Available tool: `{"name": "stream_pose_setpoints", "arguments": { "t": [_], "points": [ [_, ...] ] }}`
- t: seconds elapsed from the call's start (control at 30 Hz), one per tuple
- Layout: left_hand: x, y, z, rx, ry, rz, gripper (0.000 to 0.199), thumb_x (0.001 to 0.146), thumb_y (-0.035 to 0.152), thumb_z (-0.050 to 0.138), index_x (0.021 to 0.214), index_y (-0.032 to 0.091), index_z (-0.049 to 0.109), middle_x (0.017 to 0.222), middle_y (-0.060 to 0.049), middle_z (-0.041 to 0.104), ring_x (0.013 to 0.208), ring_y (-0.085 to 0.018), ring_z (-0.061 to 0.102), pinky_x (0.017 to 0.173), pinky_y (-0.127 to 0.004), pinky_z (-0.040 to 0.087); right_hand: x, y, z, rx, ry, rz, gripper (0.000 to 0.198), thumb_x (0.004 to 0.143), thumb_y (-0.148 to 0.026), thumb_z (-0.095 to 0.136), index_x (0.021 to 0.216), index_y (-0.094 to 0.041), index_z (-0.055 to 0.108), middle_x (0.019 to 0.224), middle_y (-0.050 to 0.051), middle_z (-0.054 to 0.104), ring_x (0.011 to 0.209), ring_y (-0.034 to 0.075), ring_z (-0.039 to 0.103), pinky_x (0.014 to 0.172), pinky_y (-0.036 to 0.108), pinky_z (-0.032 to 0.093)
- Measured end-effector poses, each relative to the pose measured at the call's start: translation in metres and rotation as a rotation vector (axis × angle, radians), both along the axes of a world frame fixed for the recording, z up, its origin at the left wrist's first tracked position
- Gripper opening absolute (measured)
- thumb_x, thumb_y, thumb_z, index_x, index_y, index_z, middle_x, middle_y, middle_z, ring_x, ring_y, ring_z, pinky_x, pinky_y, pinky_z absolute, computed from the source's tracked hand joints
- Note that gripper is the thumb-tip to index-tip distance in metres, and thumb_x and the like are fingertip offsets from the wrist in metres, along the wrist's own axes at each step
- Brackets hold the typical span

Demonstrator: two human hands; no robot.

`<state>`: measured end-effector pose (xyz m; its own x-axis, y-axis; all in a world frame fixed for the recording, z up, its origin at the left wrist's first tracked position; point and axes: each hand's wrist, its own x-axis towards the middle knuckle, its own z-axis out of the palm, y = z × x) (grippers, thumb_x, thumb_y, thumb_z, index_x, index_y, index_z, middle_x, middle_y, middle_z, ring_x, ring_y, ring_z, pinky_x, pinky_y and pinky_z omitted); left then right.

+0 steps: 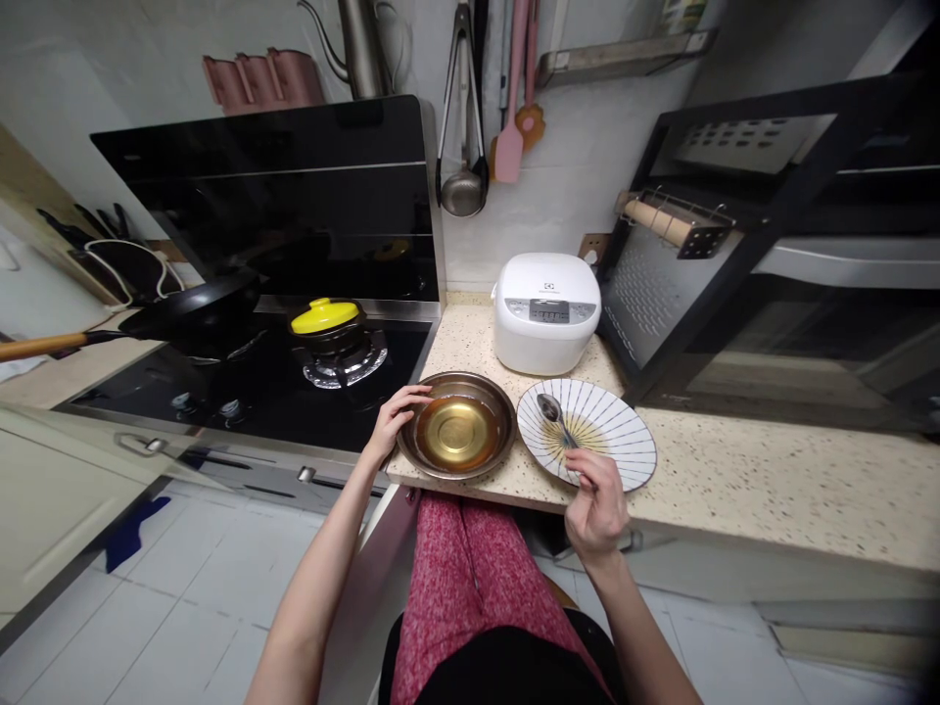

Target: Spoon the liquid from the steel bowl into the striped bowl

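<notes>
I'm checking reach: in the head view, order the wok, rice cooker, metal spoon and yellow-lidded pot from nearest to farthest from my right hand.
1. Metal spoon, in the right hand
2. Rice cooker, ahead, slightly left
3. Yellow-lidded pot, left
4. Wok, farthest left

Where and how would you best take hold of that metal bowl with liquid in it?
Probably the rim of the metal bowl, at its left and right edges together, coming from the near side. It is round and shallow, with no handle visible, and its amber liquid seems to call for a level lift. The right edge looks tighter, since the plate sits close by.
</notes>
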<state>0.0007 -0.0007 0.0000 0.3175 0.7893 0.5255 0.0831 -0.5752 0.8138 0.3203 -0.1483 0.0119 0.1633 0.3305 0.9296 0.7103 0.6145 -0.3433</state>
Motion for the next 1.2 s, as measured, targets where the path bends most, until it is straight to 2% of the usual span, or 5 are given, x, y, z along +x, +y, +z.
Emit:
{"name": "stream_pose_setpoints", "arguments": {
  "t": [0.23, 0.43, 0.67, 0.9, 1.2],
  "points": [
    [-0.001, 0.002, -0.002, 0.003, -0.011, -0.009, 0.034, 0.089, 0.027, 0.055, 0.110, 0.021, 0.082, 0.133, -0.012, 0.070, 0.128, -0.035, 0.060, 0.117, -0.055, 0.038, 0.002, 0.001, 0.000, 0.010, -0.044, 0.003, 0.026, 0.099, -0.011, 0.046, 0.108, -0.024, 0.065, 0.095, 0.007, 0.074, 0.087, 0.023, 0.072, 0.072, 0.042, 0.060],
    [0.000, 0.001, 0.000, -0.003, -0.001, -0.002, 0.035, 0.089, 0.024, 0.053, 0.110, 0.020, 0.082, 0.134, -0.012, 0.070, 0.129, -0.035, 0.060, 0.118, -0.056, 0.038, -0.005, -0.003, 0.006, -0.058, 0.230, 0.033, 0.018, 0.103, -0.016, 0.046, 0.100, -0.022, 0.064, 0.092, 0.005, 0.069, 0.089, 0.020, 0.069, 0.077, 0.039, 0.059],
    [-0.001, 0.002, -0.001, 0.000, -0.007, -0.011, 0.036, 0.088, 0.024, 0.054, 0.111, 0.020, 0.082, 0.134, -0.012, 0.070, 0.129, -0.034, 0.060, 0.118, -0.055, 0.038, -0.026, -0.005, 0.005, -0.076, 0.475, 0.159, 0.017, 0.105, -0.023, 0.047, 0.096, -0.022, 0.062, 0.092, 0.004, 0.066, 0.080, 0.017, 0.066, 0.070, 0.035, 0.059],
    [-0.001, 0.001, 0.001, 0.005, 0.001, -0.011, 0.035, 0.088, 0.026, 0.055, 0.110, 0.021, 0.082, 0.134, -0.012, 0.070, 0.128, -0.035, 0.060, 0.117, -0.055, 0.038, -0.057, -0.004, -0.006, -0.242, 0.419, 0.286, 0.020, 0.106, -0.023, 0.046, 0.094, -0.023, 0.063, 0.092, 0.004, 0.068, 0.081, 0.017, 0.066, 0.074, 0.035, 0.058],
    [-0.001, 0.003, -0.002, 0.008, -0.003, -0.016, 0.035, 0.088, 0.027, 0.055, 0.110, 0.021, 0.082, 0.135, -0.012, 0.070, 0.129, -0.035, 0.060, 0.117, -0.056, 0.039, -0.075, 0.001, -0.013, -0.393, 0.428, 0.355, 0.022, 0.106, -0.026, 0.047, 0.092, -0.022, 0.064, 0.089, 0.003, 0.066, 0.073, 0.015, 0.063, 0.066, 0.029, 0.055]
  ]
}}
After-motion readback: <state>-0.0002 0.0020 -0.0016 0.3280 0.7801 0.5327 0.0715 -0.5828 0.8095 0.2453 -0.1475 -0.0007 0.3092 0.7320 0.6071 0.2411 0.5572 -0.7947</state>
